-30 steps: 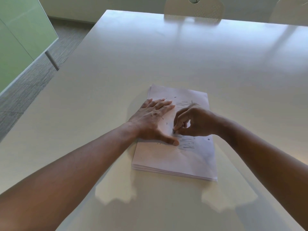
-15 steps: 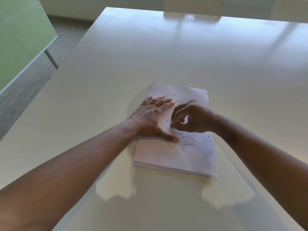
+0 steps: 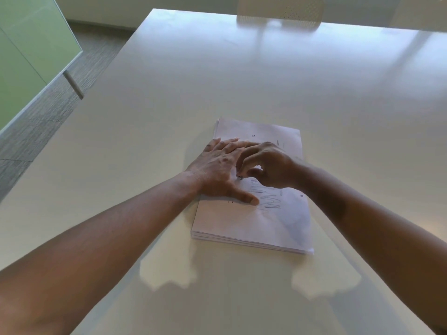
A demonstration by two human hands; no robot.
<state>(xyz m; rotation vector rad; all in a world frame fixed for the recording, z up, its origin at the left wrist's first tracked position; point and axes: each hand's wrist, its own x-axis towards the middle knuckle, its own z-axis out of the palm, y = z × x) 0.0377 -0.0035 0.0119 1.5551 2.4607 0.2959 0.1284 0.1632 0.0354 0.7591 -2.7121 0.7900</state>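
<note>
Shifted since a second ago: right hand (image 3: 268, 165), now farther up the sheet, its curled fingers overlapping the left hand's fingertips.
Right grip: thumb and forefinger pinched together on a tiny dark stub (image 3: 239, 177), tip on the paper; too small to identify.
Left hand (image 3: 217, 170): grip apart, palm flat, fingers straight, pressing the stack.
Stack of white rectangular paper sheets (image 3: 254, 226): flat on the pale glossy surface (image 3: 217, 81), near its front edge.
Grey zigzag pencil scribble (image 3: 271, 201): top sheet, just below the right hand.
White perforated chair (image 3: 280, 8): at the far edge.
</note>
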